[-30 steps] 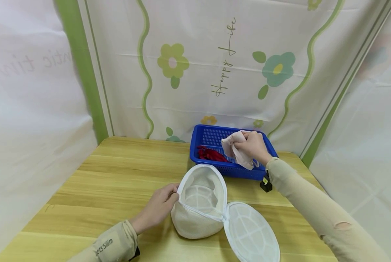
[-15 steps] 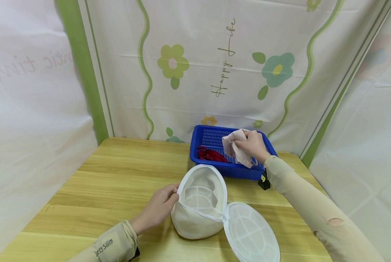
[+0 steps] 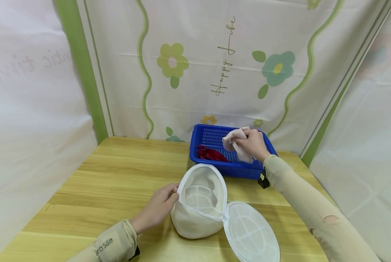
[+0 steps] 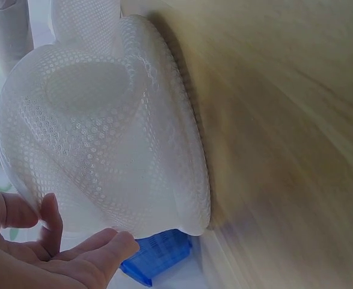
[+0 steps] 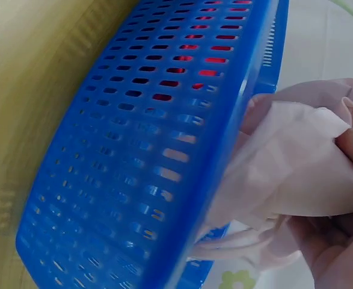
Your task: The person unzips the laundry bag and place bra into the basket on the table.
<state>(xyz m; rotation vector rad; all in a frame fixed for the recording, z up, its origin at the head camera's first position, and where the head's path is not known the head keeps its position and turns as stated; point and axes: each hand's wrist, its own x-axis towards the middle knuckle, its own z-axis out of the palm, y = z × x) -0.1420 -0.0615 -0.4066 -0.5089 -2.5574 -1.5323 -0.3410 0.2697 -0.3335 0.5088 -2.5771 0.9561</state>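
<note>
My left hand (image 3: 159, 207) pinches the left side of the rim of a white mesh laundry bag (image 3: 198, 225), which stands with its mouth up. The bag's round ribbed lid (image 3: 252, 231) lies folded out to the right on the table. In the left wrist view, the thumb and a finger meet at the bag's mesh edge (image 4: 92, 150). Over the blue basket (image 3: 228, 170), my right hand (image 3: 254, 143) grips a crumpled pale pink garment (image 3: 242, 149). Thin straps (image 5: 242, 244) hang from the garment beside the basket rim in the right wrist view.
A dark red garment (image 3: 211, 153) lies in the left part of the basket. The wooden table (image 3: 116, 174) extends left of the bag. A printed curtain (image 3: 195, 72) hangs behind the basket, and white sheets (image 3: 35, 127) flank the table.
The pale pink garment has risen slightly over the basket in my right hand, its lower edge drawing up. My left hand and the laundry bag have stayed in place.
</note>
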